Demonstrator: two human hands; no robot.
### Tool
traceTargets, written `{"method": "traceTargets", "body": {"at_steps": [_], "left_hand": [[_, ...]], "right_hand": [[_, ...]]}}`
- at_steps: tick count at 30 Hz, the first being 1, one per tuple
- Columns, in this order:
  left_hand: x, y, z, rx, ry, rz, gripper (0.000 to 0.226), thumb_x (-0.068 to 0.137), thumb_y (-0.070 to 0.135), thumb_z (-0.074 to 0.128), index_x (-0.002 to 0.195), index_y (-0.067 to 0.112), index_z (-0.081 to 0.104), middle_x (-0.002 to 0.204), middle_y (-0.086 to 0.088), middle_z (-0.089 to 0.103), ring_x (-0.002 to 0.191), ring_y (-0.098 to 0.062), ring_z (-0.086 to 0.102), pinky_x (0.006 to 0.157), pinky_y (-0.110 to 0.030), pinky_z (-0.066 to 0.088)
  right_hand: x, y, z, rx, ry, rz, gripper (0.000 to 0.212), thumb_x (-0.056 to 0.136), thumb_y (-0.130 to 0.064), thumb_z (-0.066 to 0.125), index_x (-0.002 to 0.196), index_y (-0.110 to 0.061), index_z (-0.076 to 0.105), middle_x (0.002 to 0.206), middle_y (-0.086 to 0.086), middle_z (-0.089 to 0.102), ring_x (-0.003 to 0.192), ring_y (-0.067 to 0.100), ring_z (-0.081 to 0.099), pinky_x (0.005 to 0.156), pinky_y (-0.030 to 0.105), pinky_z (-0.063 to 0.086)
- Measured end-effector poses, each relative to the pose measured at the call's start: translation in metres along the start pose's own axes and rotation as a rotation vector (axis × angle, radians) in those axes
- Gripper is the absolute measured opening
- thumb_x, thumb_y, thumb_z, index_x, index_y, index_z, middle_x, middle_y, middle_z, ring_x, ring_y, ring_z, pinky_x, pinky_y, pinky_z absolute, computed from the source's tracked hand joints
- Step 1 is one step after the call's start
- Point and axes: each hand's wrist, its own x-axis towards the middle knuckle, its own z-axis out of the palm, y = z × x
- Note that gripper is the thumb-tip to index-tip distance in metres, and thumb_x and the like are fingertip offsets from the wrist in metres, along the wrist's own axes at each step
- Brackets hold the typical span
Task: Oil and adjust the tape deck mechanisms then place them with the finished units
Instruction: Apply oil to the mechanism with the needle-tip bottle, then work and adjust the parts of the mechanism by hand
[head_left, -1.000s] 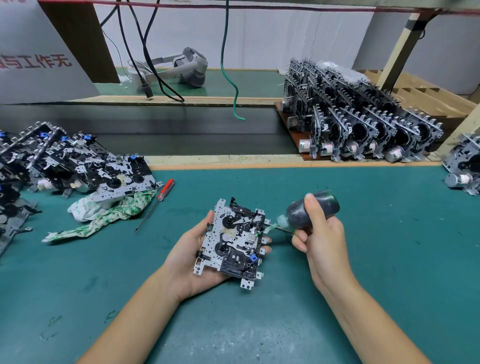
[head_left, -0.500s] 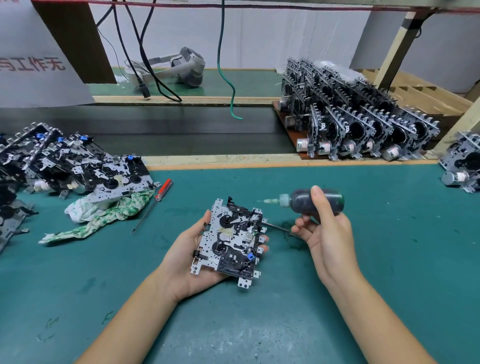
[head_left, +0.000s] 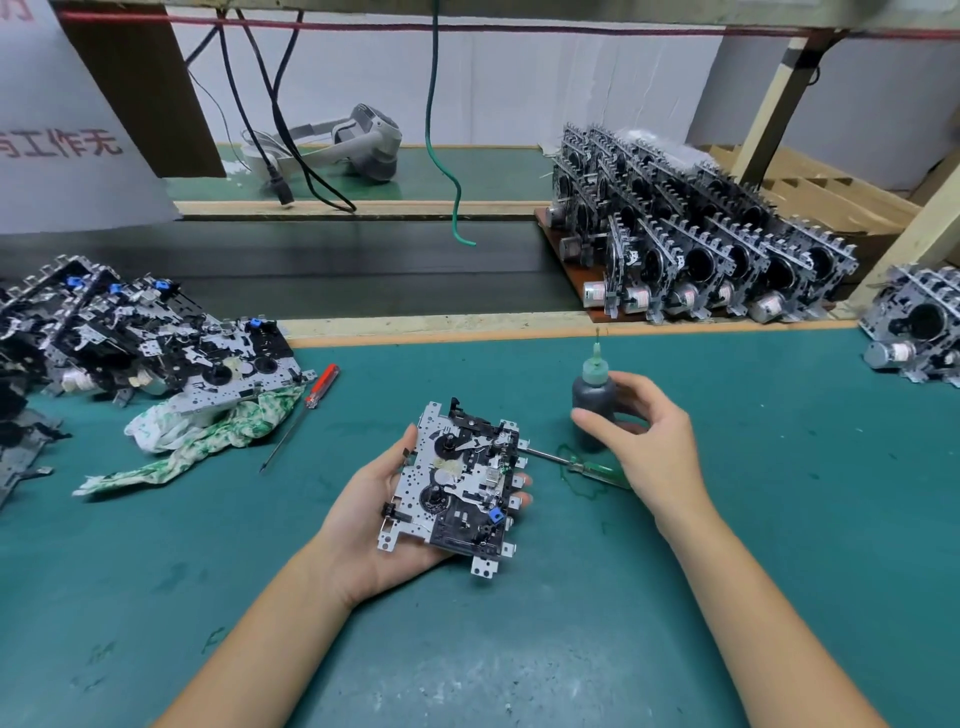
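Here, left hand (head_left: 374, 512) cupping tape deck mechanism (head_left: 462, 480) at centre, fingers curled beneath; right hand (head_left: 644, 447) at three o'clock, fingers loosely curled round upright oil bottle (head_left: 593, 392) on green mat (head_left: 779, 493).

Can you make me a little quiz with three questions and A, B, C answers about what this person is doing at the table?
1. Where is the oil bottle?
A. Standing on the green mat
B. Lying on the cloth
C. On the rows of finished units

2. What colour is the handle of the screwdriver by the cloth?
A. Yellow
B. Red
C. White

3. What is the left hand doing?
A. Resting empty
B. Holding a tape deck mechanism
C. Holding a plug

Answers: 1 A, it stands upright on the mat at the right hand. 2 B, the handle is red. 3 B, the mechanism lies in its palm.
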Motion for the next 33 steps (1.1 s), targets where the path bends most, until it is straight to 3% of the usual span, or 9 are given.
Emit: {"method": "traceTargets", "body": {"at_steps": [4,7,11,14,18,22,26,30,33], "left_hand": [[-0.001,0.001,0.002,0.009,-0.008,-0.004,0.063,0.089,0.046,0.043,0.122,-0.004,0.060,0.130,-0.034,0.050,0.116,-0.050,0.053,0.093,-0.056,0.047],[-0.002,0.000,0.002,0.033,-0.007,-0.010,0.062,0.089,0.046,0.043,0.122,-0.004,0.060,0.130,-0.033,0.051,0.116,-0.050,0.053,0.095,-0.056,0.046],[-0.002,0.001,0.002,0.072,0.010,-0.018,0.063,0.090,0.047,0.041,0.122,-0.002,0.061,0.131,-0.032,0.051,0.118,-0.049,0.052,0.099,-0.054,0.044],[-0.003,0.002,0.005,0.120,0.047,-0.048,0.061,0.089,0.047,0.043,0.124,0.000,0.060,0.133,-0.031,0.050,0.118,-0.049,0.051,0.103,-0.052,0.041],[-0.003,0.006,0.006,0.257,0.115,-0.114,0.054,0.085,0.046,0.049,0.113,0.005,0.070,0.126,-0.021,0.060,0.112,-0.035,0.061,0.100,-0.045,0.045],[-0.003,0.021,0.013,0.505,0.200,-0.205,0.049,0.075,0.052,0.058,0.098,0.012,0.076,0.108,-0.011,0.071,0.092,-0.023,0.070,0.081,-0.034,0.057],[0.002,0.040,0.011,0.607,0.306,-0.191,0.074,0.072,0.069,0.047,0.087,0.001,0.072,0.094,-0.017,0.070,0.080,-0.026,0.069,0.081,-0.039,0.057],[-0.002,0.047,0.005,0.587,0.356,-0.021,0.083,0.083,0.069,0.036,0.114,-0.002,0.065,0.104,-0.022,0.069,0.087,-0.031,0.070,0.081,-0.040,0.057],[-0.022,0.030,0.012,1.341,0.722,0.295,0.076,0.068,0.085,0.034,0.094,0.019,0.062,0.077,-0.001,0.069,0.065,-0.019,0.065,0.066,-0.037,0.053]], "right_hand": [[0.004,0.007,-0.001,-0.019,0.025,0.006,0.038,0.077,-0.013,0.077,0.091,-0.043,0.059,0.087,-0.016,0.065,0.081,-0.001,0.060,0.067,0.005,0.044],[0.003,0.006,-0.003,-0.113,0.075,0.043,0.039,0.077,-0.016,0.077,0.106,-0.034,0.059,0.094,-0.008,0.063,0.090,0.012,0.058,0.078,0.021,0.047],[-0.010,-0.012,-0.010,-0.376,0.257,-0.367,0.032,0.079,-0.015,0.074,0.102,-0.027,0.055,0.086,-0.010,0.048,0.076,0.010,0.048,0.069,0.021,0.037],[-0.024,-0.021,-0.010,-0.590,-0.083,-0.600,0.037,0.078,-0.009,0.065,0.110,-0.026,0.057,0.090,-0.014,0.053,0.080,0.001,0.048,0.069,0.017,0.041],[-0.029,-0.014,-0.005,-1.045,-0.565,-0.586,0.075,0.085,-0.038,0.061,0.148,-0.030,0.022,0.134,-0.011,0.039,0.124,0.008,0.034,0.100,0.024,0.031],[-0.024,-0.016,-0.005,-1.130,-0.647,-0.696,0.053,0.086,-0.055,0.052,0.128,-0.023,0.050,0.121,-0.007,0.052,0.119,0.014,0.042,0.096,0.025,0.030],[-0.028,-0.016,-0.013,-1.115,-0.576,-0.786,0.062,0.075,-0.074,0.041,0.090,-0.019,0.065,0.086,-0.006,0.060,0.084,0.017,0.056,0.073,0.028,0.045],[-0.036,-0.007,-0.018,-1.063,-0.353,-0.838,0.056,0.077,-0.070,0.042,0.066,-0.018,0.060,0.067,-0.007,0.055,0.063,0.018,0.056,0.057,0.025,0.047],[-0.040,-0.002,-0.018,-1.060,-0.275,-0.808,0.054,0.076,-0.068,0.043,0.064,-0.018,0.060,0.065,-0.008,0.055,0.061,0.017,0.055,0.057,0.025,0.046]]}}
